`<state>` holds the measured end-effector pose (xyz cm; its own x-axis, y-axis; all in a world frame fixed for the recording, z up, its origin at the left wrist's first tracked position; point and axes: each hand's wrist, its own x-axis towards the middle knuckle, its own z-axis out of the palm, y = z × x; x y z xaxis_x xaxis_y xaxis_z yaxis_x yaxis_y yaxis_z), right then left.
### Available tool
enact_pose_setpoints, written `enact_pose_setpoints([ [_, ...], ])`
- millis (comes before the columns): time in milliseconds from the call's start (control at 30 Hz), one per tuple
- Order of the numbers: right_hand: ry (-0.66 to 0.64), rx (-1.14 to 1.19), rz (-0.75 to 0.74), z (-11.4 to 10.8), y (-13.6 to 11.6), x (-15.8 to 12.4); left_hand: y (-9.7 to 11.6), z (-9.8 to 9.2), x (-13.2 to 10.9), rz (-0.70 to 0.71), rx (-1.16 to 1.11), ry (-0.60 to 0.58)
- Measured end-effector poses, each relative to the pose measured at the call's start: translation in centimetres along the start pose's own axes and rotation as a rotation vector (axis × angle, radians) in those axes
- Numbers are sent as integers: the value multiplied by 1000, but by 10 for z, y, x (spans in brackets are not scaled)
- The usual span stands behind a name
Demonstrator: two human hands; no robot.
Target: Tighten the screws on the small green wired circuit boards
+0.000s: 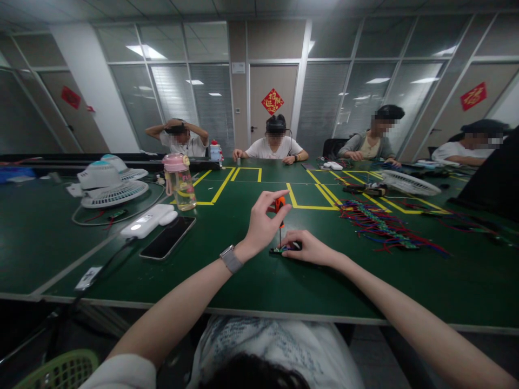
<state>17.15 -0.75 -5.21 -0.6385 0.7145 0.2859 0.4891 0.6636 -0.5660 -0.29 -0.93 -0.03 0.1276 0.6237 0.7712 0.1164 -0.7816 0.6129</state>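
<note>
My left hand (263, 219), with a watch on its wrist, has its thumb and fingers curved around an orange and black screwdriver (280, 204). The screwdriver stands upright, its thin shaft pointing down at a small green circuit board on a black base (277, 251). Low on the table, my right hand (310, 248) grips the right end of that board, and its fingers hide much of it. A few thin wires show by the fingertips. Whether the screwdriver's tip sits in a screw is too small to tell.
To the right lies a row of wired circuit boards (381, 224). On the left are a phone (168, 237), a white power strip (148, 220), a pink-lidded bottle (178, 183) and white fan parts (107, 183). Several people sit across the green table (243, 292).
</note>
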Motion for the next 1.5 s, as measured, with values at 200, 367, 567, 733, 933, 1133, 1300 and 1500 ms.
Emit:
enact_pose_setpoints([
  [200,0,5,-3,1,2,1,-4,1,0,-19,-76,-63],
  [367,-3,7,-2,0,1,1,-6,2,-1,-26,-92,-46],
  [567,5,13,-14,1,3,0,3,-2,0,10,10,-14],
  [733,3,20,-13,1,2,0,-5,-1,-1,-31,-109,-39],
  [933,2,16,-11,1,1,1,-4,-1,0,-29,-70,16],
  [1133,0,13,-8,0,1,1,1,-3,-1,27,55,19],
  [1300,-2,19,-7,0,1,1,-5,0,-2,-8,-108,-38],
  [1500,3,18,-12,1,1,1,-1,-1,0,36,40,31],
])
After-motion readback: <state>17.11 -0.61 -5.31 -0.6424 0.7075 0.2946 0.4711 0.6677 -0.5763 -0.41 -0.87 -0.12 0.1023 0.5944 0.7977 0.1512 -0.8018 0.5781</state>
